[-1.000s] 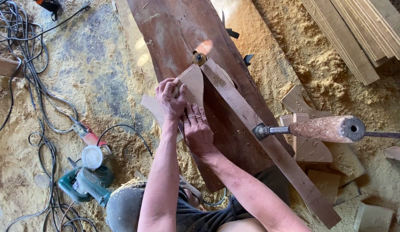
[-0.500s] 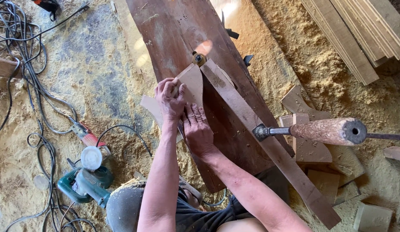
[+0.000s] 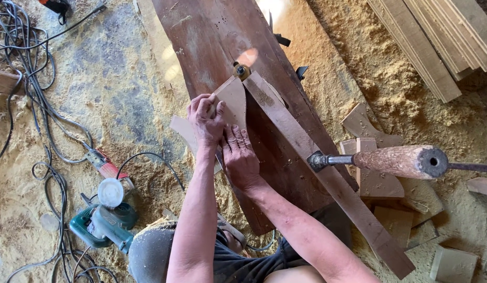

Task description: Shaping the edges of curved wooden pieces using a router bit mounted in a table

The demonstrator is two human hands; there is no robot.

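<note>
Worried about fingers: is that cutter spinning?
Cannot tell: the cutter shows no clear blur. Both hands press the wood piece against it.

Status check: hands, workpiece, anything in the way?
Left hand and right hand both pressing flat on curved wood piece. Its tip at the spinning cutter. Long wooden strip alongside, not blocking.
</note>
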